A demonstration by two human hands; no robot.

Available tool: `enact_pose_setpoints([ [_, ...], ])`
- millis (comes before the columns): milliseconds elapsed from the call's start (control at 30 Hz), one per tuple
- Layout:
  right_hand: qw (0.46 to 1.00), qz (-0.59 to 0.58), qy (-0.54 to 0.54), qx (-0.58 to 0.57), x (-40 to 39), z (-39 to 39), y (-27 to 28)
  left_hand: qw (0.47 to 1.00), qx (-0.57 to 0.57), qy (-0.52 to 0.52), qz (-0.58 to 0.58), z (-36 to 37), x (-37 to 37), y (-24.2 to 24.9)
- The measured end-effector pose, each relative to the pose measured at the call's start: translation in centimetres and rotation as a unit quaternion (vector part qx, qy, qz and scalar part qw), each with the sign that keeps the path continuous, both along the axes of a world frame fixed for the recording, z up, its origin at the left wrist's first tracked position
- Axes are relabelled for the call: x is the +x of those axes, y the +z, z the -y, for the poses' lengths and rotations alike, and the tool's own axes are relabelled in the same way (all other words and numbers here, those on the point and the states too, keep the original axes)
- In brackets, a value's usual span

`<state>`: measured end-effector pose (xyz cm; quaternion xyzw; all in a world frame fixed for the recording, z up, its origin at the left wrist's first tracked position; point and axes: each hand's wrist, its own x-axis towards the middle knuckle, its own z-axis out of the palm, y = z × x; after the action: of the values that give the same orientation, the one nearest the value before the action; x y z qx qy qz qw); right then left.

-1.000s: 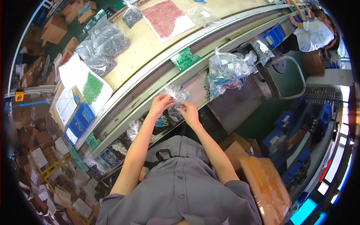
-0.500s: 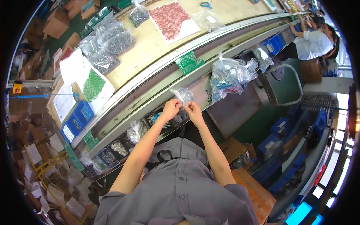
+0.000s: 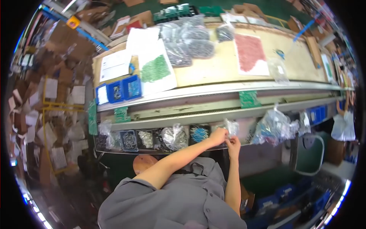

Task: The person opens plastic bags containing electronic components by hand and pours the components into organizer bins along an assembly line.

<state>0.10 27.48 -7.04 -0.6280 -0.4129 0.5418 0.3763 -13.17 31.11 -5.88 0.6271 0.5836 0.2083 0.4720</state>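
Note:
My left hand (image 3: pixel 219 136) is closed in a pinch at the edge of a small clear plastic bag (image 3: pixel 232 126) on the tray ledge. Close beside it, my right hand (image 3: pixel 233 146) pinches the lower edge of the same bag. What lies inside the bag is too blurred to make out. Just left of my hands stands a dark bin of blue parts with pale leads (image 3: pixel 199 133). Farther left lies a clear bag of silvery parts (image 3: pixel 174 137).
A conveyor rail carrying a green circuit board (image 3: pixel 249 99) runs beyond the bins. A large bag of parts (image 3: pixel 272 128) sits to the right. Blue bins (image 3: pixel 129 87), a sheet of green parts (image 3: pixel 155 69) and a sheet of red parts (image 3: pixel 249 53) lie on the bench.
The head view has swung left, so the bench now runs nearly level and my hands appear farther right and lower. Both hands stay at the small bag, now closer together.

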Motion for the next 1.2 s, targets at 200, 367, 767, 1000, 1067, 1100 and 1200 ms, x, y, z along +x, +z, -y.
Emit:
enact_pose_setpoints([
  [200,0.969,0.236,0.063,0.025,-0.7,-1.0,1.4,0.995,0.081,0.053,0.036,0.6,-0.1,-0.7],
  [367,0.942,0.333,-0.024,-0.030,-2.0,-0.9,1.3,0.999,0.038,0.035,0.017,0.1,0.9,1.0],
  [767,0.932,0.358,-0.061,0.026,0.2,-2.1,1.4,0.998,0.043,0.026,-0.023,-2.0,0.4,1.3],
  [1000,0.932,0.356,-0.053,-0.044,2.7,-1.6,1.0,0.989,0.068,0.035,-0.123,-2.1,-2.5,1.1],
  [1067,0.935,0.348,-0.047,-0.051,3.5,-1.9,1.1,0.992,0.057,0.007,-0.109,-2.1,-3.2,1.1],
  [1100,0.934,0.353,-0.033,-0.048,3.9,-2.0,1.0,0.992,0.054,0.009,-0.112,-1.7,-3.6,1.0],
  [1200,0.939,0.340,-0.015,-0.055,4.9,-2.4,1.1,0.986,0.077,-0.040,-0.141,-1.4,-4.4,0.6],
])
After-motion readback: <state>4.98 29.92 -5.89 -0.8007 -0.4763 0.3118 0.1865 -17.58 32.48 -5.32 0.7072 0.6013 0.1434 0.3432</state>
